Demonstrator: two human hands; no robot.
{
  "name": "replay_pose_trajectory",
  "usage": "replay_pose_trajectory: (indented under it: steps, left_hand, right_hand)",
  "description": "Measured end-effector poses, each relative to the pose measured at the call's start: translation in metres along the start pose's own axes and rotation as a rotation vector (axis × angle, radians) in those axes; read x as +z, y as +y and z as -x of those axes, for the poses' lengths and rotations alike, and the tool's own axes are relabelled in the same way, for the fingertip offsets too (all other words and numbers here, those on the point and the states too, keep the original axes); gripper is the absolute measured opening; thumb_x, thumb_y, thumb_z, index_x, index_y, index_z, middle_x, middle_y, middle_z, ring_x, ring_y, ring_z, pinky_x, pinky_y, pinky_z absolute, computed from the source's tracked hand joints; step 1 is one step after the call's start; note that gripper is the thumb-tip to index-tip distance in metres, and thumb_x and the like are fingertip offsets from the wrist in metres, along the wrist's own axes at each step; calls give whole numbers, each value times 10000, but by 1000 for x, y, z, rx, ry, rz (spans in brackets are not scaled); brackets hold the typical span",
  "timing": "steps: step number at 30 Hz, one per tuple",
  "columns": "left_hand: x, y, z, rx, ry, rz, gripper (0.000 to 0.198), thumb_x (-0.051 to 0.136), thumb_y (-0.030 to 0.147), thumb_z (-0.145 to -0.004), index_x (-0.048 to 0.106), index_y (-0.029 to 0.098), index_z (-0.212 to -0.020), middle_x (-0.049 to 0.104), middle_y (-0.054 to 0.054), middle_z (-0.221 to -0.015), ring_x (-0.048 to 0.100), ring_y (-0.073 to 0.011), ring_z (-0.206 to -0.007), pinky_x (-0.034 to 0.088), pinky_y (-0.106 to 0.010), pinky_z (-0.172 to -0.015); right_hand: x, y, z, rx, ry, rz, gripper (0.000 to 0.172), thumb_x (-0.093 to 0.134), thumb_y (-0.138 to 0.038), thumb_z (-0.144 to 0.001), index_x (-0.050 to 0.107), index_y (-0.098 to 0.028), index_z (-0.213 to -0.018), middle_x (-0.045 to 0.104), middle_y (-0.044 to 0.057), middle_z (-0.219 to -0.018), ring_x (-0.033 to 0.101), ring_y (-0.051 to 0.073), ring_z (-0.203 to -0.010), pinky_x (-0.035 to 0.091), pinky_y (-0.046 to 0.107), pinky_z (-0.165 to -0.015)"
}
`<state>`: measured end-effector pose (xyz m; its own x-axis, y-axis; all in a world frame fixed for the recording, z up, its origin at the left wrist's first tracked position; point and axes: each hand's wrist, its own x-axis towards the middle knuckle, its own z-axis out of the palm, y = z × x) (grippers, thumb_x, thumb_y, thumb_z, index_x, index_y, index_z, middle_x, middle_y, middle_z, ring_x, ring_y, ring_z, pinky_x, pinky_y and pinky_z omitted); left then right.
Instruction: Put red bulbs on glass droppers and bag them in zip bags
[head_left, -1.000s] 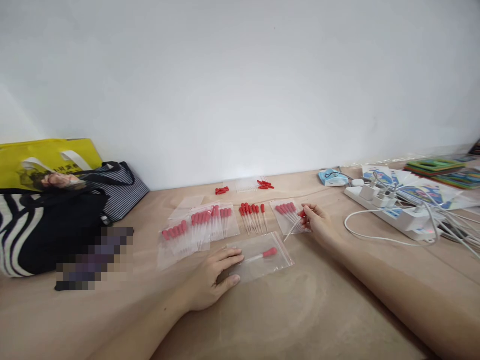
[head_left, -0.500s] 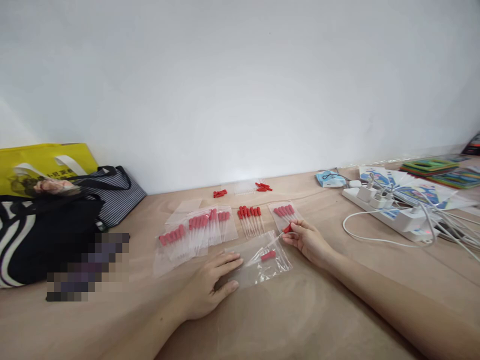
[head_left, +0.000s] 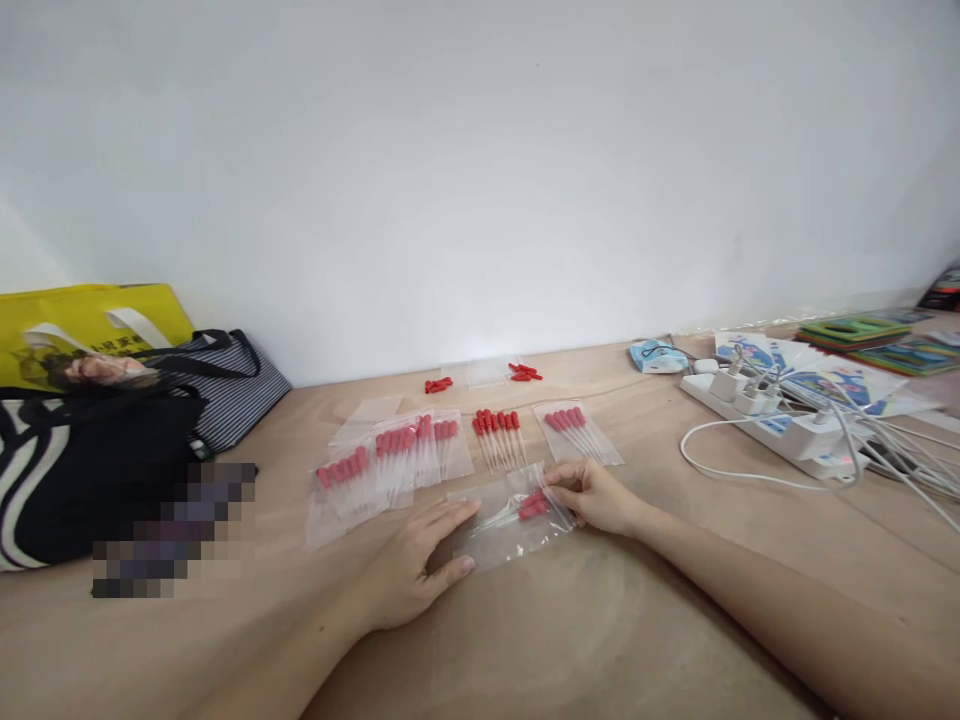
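My left hand (head_left: 420,560) lies open on the left end of a clear zip bag (head_left: 499,555), fingers stretched out and thumb apart. Two droppers with red rubber bulbs show in that bag: the lower dropper (head_left: 533,510) lies within it, and the upper dropper (head_left: 535,497) has its bulb near the bag's right-hand mouth. There my right hand (head_left: 600,497) pinches at the upper dropper's bulb; its fingertips partly cover the bag's edge. Just behind the bag, a row of loose droppers (head_left: 496,425) lies on the table.
Filled dropper bags (head_left: 397,470) overlap at the left; another filled bag (head_left: 581,435) lies at the right. Loose red bulbs (head_left: 439,385) sit near the wall. A white power strip (head_left: 780,430) with cables stands right, beside a blue mask (head_left: 658,357). Bags (head_left: 97,480) fill the left side.
My right hand has moved left and slightly down, bringing its dropper into the clear bag beside the first one. My left hand stays in place on the bag.
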<state>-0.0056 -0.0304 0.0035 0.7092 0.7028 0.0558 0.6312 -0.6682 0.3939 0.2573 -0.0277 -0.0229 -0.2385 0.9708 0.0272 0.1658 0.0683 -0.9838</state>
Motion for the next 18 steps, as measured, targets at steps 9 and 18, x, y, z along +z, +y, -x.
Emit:
replay_pose_trajectory:
  steps: [9,18]
  left_hand:
    - [1,-1,-1,53,27,52,400,467,364,-818,467,269,-1207,458,-27,-1282,389,-224,-1187,308,-432,-994]
    - [3,-2,-1,62,15,45,382,457,366,-828,490,257,-1193,449,-31,-1289,379,-219,-1197,301,-421,-1003]
  right_hand:
    - [-24,5,-22,48,184,149,116,597,-293,-655,602,-177,-659,508,-52,-475,349,46,-330,275,169,-322]
    - [-12,-6,-104,44,372,590,165,635,-196,-678,597,-117,-818,606,104,-820,560,209,-782,444,308,-652]
